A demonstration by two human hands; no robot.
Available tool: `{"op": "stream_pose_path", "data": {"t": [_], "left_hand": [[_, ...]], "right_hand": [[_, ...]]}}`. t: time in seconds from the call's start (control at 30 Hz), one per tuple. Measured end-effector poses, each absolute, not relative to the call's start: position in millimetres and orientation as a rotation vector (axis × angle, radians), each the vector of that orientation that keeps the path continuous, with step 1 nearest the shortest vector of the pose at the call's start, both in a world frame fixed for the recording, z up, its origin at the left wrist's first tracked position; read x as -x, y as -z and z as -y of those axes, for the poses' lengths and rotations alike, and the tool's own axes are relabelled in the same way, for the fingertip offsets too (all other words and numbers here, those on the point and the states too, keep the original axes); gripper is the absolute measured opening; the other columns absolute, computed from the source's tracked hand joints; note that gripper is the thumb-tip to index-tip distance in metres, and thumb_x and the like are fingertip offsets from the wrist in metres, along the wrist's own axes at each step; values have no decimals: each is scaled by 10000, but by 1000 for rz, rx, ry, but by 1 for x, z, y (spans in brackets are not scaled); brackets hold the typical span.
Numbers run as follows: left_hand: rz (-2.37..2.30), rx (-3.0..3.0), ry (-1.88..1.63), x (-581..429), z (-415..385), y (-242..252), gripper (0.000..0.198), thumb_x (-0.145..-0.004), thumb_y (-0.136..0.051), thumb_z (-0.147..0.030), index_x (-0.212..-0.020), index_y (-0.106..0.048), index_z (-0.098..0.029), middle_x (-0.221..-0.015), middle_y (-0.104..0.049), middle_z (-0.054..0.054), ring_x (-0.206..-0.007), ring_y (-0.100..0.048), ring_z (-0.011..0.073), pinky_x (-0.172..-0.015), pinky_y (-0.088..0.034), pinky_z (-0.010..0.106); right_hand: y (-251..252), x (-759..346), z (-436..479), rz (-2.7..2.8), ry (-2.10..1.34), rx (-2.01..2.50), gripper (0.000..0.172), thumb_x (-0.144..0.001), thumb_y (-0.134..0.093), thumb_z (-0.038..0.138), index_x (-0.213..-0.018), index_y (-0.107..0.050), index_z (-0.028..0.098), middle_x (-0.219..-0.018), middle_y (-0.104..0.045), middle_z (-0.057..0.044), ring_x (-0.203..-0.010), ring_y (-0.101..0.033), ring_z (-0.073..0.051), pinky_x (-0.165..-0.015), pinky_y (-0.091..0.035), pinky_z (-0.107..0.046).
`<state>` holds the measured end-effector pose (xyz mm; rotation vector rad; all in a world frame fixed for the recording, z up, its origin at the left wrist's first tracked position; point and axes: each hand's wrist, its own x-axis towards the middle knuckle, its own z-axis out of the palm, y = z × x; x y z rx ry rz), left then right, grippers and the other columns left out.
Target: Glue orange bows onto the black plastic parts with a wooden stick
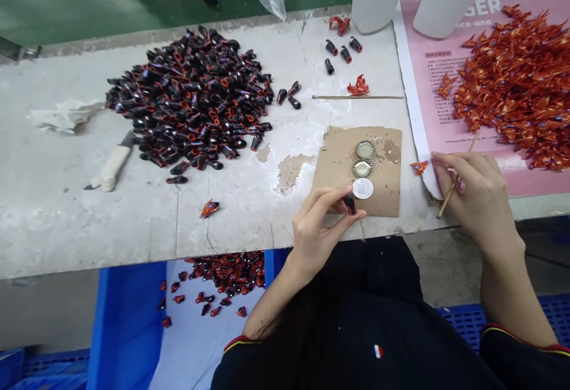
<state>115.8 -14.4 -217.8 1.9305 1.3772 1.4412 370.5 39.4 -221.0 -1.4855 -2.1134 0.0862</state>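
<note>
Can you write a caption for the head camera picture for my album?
Left hand pinches a small dark piece near cardboard; right hand holds a thin stick.

- Left hand [314, 221]: thumb and fingertips pinch a black piece [350, 203] above the near edge of the cardboard [332, 152].
- Right hand [481, 194]: holds a thin stick [447, 195], its dark tip pointing down toward the bench edge; an orange piece [419, 167] lies just beside the fingertips.
- On the cardboard: two bottle caps [363, 168] and a white disc [363, 188] in a row.
- Left on the bench [249, 224]: a heap of black pieces [191, 93], with a wrapped-handled tool [116, 164] beside it.
- Right: a heap of orange pieces [525, 93] on a pink sheet [427, 99].
- Beyond the cardboard: another stick [378, 97], lying flat.
- Below the bench: a blue bin [120, 325] containing red-and-black pieces [231, 271].
</note>
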Motion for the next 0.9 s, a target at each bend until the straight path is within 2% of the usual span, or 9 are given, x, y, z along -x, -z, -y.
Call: {"op": "stream_pose_path", "data": {"t": [0.2,0.33,0.47,0.63,0.77,0.9], "left_hand": [[-1383,-1911,-1437,-115,15,217,341,-775,-772,-206,-1092,-648,-187,-845,-621,-29,-684,-642,56,-666,-596,154],[-1385,-1906,-1442,-113,16,218,351,-770,-775,-190,-1096,-647,-181,-862,-626,-23,-694,-646,56,-687,-601,160],[-1369,-1911,-1441,-113,15,218,342,-778,-767,-194,-1097,-646,-185,-872,-621,-24,-691,-644,54,-670,-598,154],[-1341,-1910,-1522,-119,9,215,350,-771,-774,-180,-1093,-640,-174,-877,-617,-26,-690,-629,41,-651,-584,128],[-1325,-1950,-1568,-124,6,212,280,-833,-710,-153,-1103,-638,-176,-892,-635,-15,-692,-625,42,-647,-581,126],[-1313,-2041,-1603,-125,8,213,304,-858,-653,-63,-1140,-629,-171,-947,-681,7,-817,-673,67,-763,-595,139]], "right_hand": [[220,-367,-46,2262,-82,1391,290,-947,-508,334,-1159,-660,208,-1014,-618,-122,-926,-557,-274,-817,-460,-434],[223,-367,-51,2214,-145,1388,177,-939,-528,333,-1015,-666,253,-910,-596,-81,-860,-548,-251,-779,-449,-409],[216,-364,-47,2143,-187,1411,99,-912,-586,321,-883,-631,237,-798,-600,-48,-755,-542,-213,-693,-429,-363],[195,-334,-21,1923,-597,1239,86,-886,-639,256,-816,-600,225,-755,-610,11,-614,-498,-110,-542,-380,-260],[189,-303,-2,1894,-930,1064,32,-889,-631,215,-864,-618,232,-808,-633,4,-735,-591,-116,-622,-471,-241],[197,-289,1,1823,-1003,1075,41,-887,-634,219,-852,-615,229,-812,-633,6,-752,-594,-113,-641,-482,-231]]}}
